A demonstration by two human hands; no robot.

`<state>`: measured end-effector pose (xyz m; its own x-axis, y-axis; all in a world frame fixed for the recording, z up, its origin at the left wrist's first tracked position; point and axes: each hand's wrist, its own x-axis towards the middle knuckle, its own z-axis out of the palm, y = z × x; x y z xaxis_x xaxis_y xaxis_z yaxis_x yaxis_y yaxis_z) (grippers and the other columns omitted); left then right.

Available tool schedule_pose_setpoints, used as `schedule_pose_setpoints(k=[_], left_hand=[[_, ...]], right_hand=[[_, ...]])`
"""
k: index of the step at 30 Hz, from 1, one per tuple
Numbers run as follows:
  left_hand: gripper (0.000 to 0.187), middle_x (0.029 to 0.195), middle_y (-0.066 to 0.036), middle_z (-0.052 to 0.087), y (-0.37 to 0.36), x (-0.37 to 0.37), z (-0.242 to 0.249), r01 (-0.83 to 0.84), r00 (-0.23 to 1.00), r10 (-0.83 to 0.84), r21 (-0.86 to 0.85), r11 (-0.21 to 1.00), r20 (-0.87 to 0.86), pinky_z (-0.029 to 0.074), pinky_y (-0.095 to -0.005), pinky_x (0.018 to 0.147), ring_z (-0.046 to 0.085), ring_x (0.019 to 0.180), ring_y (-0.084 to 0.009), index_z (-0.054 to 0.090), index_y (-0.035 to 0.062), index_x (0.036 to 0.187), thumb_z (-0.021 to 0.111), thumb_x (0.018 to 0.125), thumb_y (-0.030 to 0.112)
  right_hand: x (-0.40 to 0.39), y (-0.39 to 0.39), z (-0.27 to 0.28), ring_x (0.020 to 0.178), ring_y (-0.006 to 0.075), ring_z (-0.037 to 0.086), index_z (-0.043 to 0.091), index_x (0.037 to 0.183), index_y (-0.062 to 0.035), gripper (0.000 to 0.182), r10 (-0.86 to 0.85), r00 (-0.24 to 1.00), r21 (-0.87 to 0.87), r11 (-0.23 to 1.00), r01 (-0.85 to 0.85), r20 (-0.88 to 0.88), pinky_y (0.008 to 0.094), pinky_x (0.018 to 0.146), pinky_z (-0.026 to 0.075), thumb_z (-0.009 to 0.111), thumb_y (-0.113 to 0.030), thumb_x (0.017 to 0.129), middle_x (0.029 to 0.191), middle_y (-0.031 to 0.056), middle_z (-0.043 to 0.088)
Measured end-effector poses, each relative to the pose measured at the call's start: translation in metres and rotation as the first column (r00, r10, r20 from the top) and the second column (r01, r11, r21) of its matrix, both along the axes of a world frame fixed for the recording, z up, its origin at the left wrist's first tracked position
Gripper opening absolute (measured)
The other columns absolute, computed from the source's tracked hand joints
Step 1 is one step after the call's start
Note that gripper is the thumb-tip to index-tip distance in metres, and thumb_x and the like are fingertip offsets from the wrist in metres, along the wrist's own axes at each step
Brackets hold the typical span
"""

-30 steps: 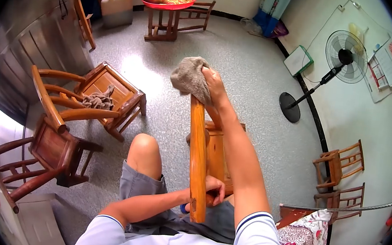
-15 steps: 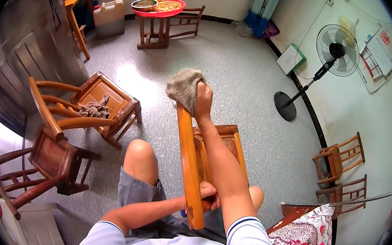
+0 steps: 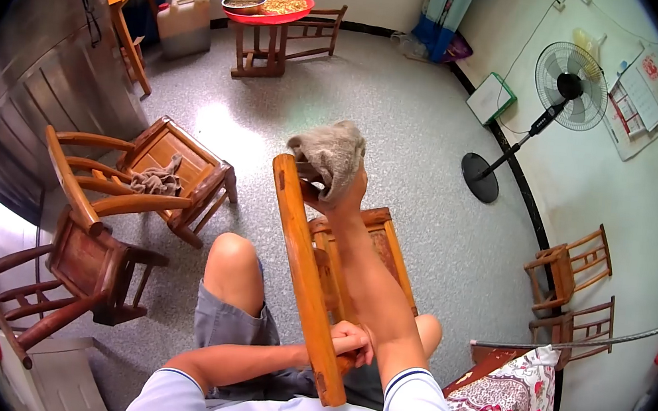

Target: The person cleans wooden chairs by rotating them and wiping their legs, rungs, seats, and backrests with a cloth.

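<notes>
A wooden chair [image 3: 303,259] is tilted in front of my body, its long orange-brown rail running from my lap up toward the middle of the room. My left hand [image 3: 352,343] is closed around a lower part of the chair, close to my lap; the exact part it grips is mostly hidden. My right hand [image 3: 352,196] is closed on a grey-brown cloth [image 3: 333,154], bunched over the fingers just right of the rail's far end. The chair's panel and slats show partly behind my right forearm.
Two wooden chairs [image 3: 177,165] stand at left, one with a crumpled cloth [image 3: 158,178] on its seat. A standing fan [image 3: 569,86] is at right. A red tray [image 3: 293,14] with food and a metal bowl sits at the back. Small chairs [image 3: 567,267] line the right wall.
My right hand and the cloth have come off the rail's far end and moved right and slightly nearer. The rail's far end has shifted left; my left hand keeps its grip.
</notes>
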<state>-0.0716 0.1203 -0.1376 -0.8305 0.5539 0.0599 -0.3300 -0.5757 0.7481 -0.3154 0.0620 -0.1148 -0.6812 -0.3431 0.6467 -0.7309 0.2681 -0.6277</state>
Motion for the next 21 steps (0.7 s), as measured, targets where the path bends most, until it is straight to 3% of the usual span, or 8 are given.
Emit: schedule_pose_setpoints(k=[1,2,6,11,13,15,16,21], left_hand=[[0.041,0.073,-0.006,0.063,-0.001,-0.001,0.001,0.002,1.000,-0.002,-0.003,1.000,0.004,0.046,-0.0258,0.065,0.058,0.067,-0.0119,0.066,-0.0013,0.080,0.046,0.099,0.028],[0.040,0.072,-0.005,0.063,-0.002,-0.001,0.001,0.020,1.000,-0.019,-0.014,1.000,0.010,0.046,-0.0256,0.065,0.058,0.068,-0.0114,0.066,-0.0009,0.080,0.046,0.099,0.028],[0.039,0.071,-0.005,0.061,-0.003,0.002,0.003,0.046,0.998,-0.045,-0.041,0.998,0.032,0.045,-0.0247,0.065,0.058,0.069,-0.0101,0.066,-0.0007,0.081,0.046,0.100,0.027],[0.040,0.076,-0.007,0.061,-0.005,0.003,0.001,0.055,0.998,-0.053,-0.042,0.998,0.036,0.046,-0.0243,0.066,0.058,0.072,-0.0114,0.066,-0.0019,0.082,0.045,0.100,0.026],[0.042,0.080,-0.009,0.061,-0.005,0.001,-0.004,0.064,0.998,-0.064,-0.024,0.998,0.001,0.047,-0.0246,0.067,0.058,0.074,-0.0128,0.067,-0.0031,0.083,0.045,0.101,0.027],[0.042,0.081,-0.010,0.060,-0.004,0.001,-0.006,0.057,0.998,-0.057,0.003,0.998,-0.035,0.046,-0.0258,0.067,0.057,0.073,-0.0143,0.066,-0.0039,0.082,0.045,0.100,0.028],[0.042,0.081,-0.010,0.060,-0.003,0.001,-0.004,0.059,0.998,-0.059,0.001,0.998,-0.031,0.046,-0.0258,0.067,0.057,0.073,-0.0143,0.066,-0.0039,0.082,0.045,0.100,0.028],[0.044,0.080,-0.012,0.060,-0.005,0.000,0.002,0.034,0.999,-0.034,0.000,0.999,-0.040,0.043,-0.0269,0.065,0.055,0.071,-0.0161,0.065,-0.0043,0.079,0.045,0.100,0.029]], right_hand=[[0.000,0.002,0.000,0.087,0.0163,0.067,0.057,0.117,-0.0059,0.029,0.367,0.833,-0.487,0.862,-0.138,0.414,0.0264,0.078,0.059,0.055,-0.029,0.099,0.099,0.0058,0.065],[0.005,0.002,0.009,0.088,0.0163,0.066,0.057,0.117,-0.0053,0.030,0.768,0.420,-0.853,0.521,0.030,0.484,0.0264,0.077,0.059,0.054,-0.029,0.099,0.099,0.0059,0.065],[0.026,0.004,-0.002,0.085,0.0124,0.060,0.063,0.114,0.0023,0.031,0.394,0.819,-0.410,0.886,-0.218,0.417,0.0288,0.078,0.050,0.046,-0.018,0.098,0.095,0.0089,0.068],[0.011,0.036,-0.035,0.084,0.0223,0.062,0.063,0.105,0.0026,0.030,0.130,0.843,-0.168,0.985,-0.048,0.522,0.0342,0.077,0.048,0.047,-0.020,0.096,0.094,0.0163,0.067],[-0.011,0.055,-0.089,0.088,0.0357,0.061,0.064,0.094,0.0007,0.029,-0.164,0.911,0.078,0.986,0.145,0.378,0.0439,0.081,0.047,0.050,-0.025,0.094,0.092,0.0160,0.066],[-0.036,0.095,-0.159,0.095,0.0368,0.060,0.065,0.091,-0.0032,0.023,-0.199,0.965,0.538,0.801,0.261,-0.172,0.0479,0.086,0.046,0.055,-0.024,0.091,0.090,0.0136,0.065],[-0.026,0.114,-0.158,0.104,0.0352,0.056,0.067,0.095,-0.0070,0.018,-0.247,0.963,0.651,0.714,0.256,-0.108,0.0470,0.092,0.044,0.057,-0.019,0.088,0.102,0.0135,0.064],[0.010,0.132,-0.164,0.114,0.0363,0.048,0.064,0.093,-0.0053,0.017,-0.421,0.907,0.520,0.770,0.370,-0.022,0.0484,0.094,0.043,0.064,-0.015,0.079,0.116,0.0163,0.055]])
